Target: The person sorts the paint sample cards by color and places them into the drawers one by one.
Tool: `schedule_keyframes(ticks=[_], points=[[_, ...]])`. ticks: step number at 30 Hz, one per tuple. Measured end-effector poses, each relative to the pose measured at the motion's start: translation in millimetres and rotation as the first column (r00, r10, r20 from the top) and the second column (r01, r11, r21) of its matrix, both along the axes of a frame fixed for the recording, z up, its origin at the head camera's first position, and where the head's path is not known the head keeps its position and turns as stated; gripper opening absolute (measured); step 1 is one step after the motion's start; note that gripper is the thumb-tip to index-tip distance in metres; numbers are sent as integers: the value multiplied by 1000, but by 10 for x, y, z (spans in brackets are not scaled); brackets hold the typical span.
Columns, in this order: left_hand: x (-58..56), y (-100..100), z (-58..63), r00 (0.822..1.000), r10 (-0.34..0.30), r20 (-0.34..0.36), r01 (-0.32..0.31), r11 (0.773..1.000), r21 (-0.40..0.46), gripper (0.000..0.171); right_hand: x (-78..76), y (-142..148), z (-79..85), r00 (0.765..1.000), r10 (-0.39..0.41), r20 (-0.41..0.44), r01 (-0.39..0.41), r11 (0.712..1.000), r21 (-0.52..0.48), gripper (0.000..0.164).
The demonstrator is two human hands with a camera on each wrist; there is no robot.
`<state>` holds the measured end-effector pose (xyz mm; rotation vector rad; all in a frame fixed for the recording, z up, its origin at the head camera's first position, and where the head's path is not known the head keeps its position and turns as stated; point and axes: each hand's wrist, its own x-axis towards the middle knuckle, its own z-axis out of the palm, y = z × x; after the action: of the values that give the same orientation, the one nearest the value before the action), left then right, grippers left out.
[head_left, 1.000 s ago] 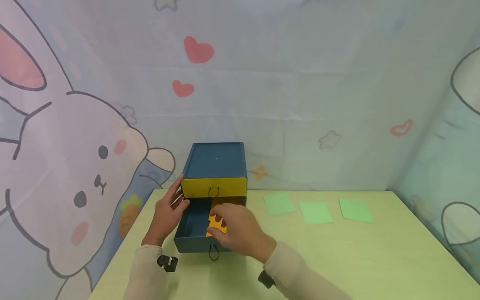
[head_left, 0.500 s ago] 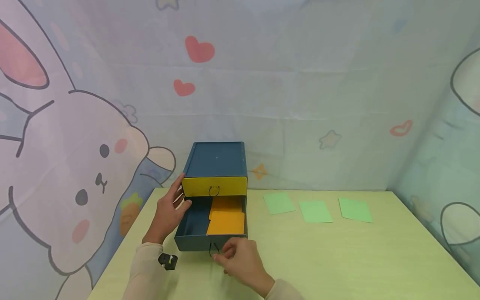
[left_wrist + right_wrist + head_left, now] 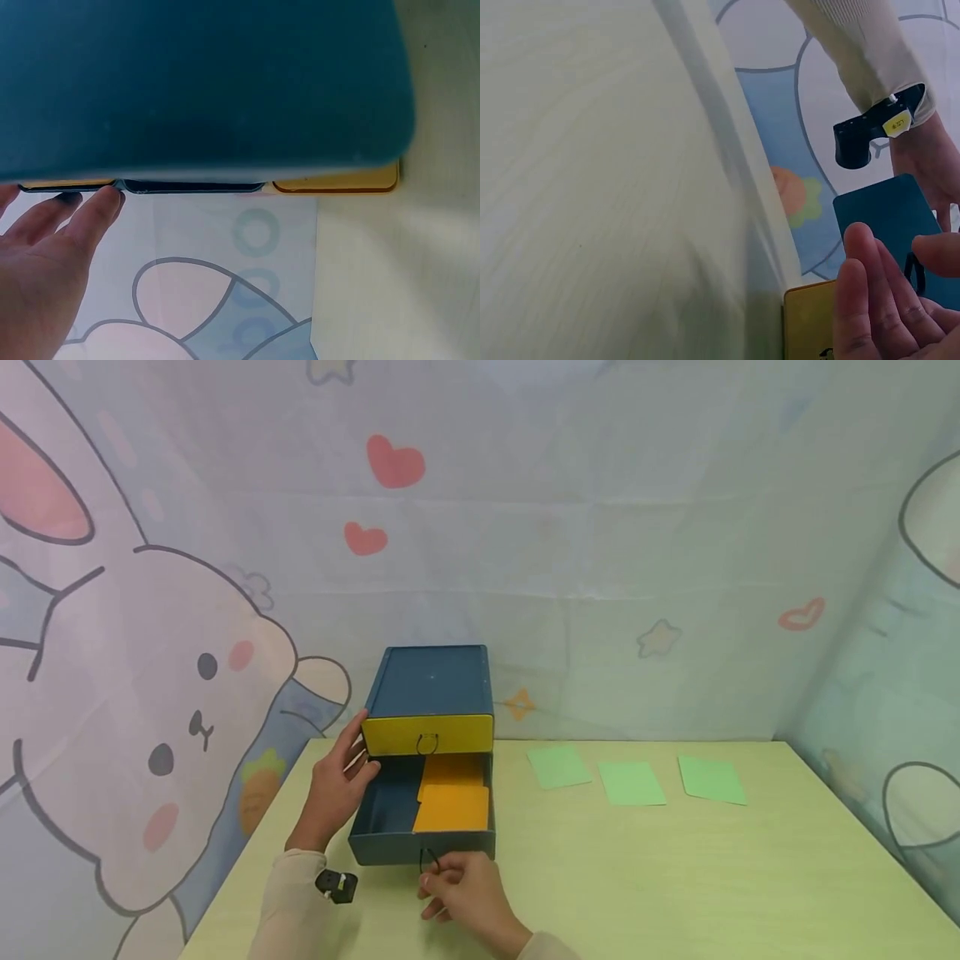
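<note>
A small dark blue drawer cabinet (image 3: 431, 681) stands on the table, its blue drawer (image 3: 386, 843) pulled out below a closed yellow-fronted drawer (image 3: 390, 737). Two orange paper squares (image 3: 452, 810) lie overlapping in the right part of the open drawer. My left hand (image 3: 330, 793) rests against the cabinet's left side, fingers extended; in the left wrist view its fingertips touch the edge. My right hand (image 3: 472, 893) pinches the black loop pull (image 3: 425, 858) on the blue drawer's front between thumb and fingers. The right wrist view shows the loop beside the thumb.
Three green paper squares (image 3: 632, 783) lie in a row on the table, right of the cabinet. Another yellow drawer front (image 3: 808, 319) sits under the blue drawer. A printed cloth backdrop (image 3: 570, 527) hangs behind the table.
My right hand has let go of an orange paper square inside the drawer, come out toward me and taken the loop pull. The left hand stays at the cabinet's side.
</note>
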<state>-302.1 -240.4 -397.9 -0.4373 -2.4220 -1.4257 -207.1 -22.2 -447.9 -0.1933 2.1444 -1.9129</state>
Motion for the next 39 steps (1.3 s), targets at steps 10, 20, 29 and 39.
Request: schedule_keyframes(ticks=[10,20,29,39], points=[[-9,-4,-14,1000,0,-5,0,1000,-1,70,-52,0,35,998,8,-61,-10,999,-34,9],[-14,2,-16,1000,5,-17,-5,1000,-6,71,-131,-2,52,992,6,-124,-8,1000,-18,10],[-4,5,-20,1000,10,-7,-10,1000,6,71,-278,-17,51,982,0,-191,6,999,31,10],[-3,7,-25,1000,13,-12,-13,1000,7,72,-523,-24,58,971,-3,-239,22,997,78,12]])
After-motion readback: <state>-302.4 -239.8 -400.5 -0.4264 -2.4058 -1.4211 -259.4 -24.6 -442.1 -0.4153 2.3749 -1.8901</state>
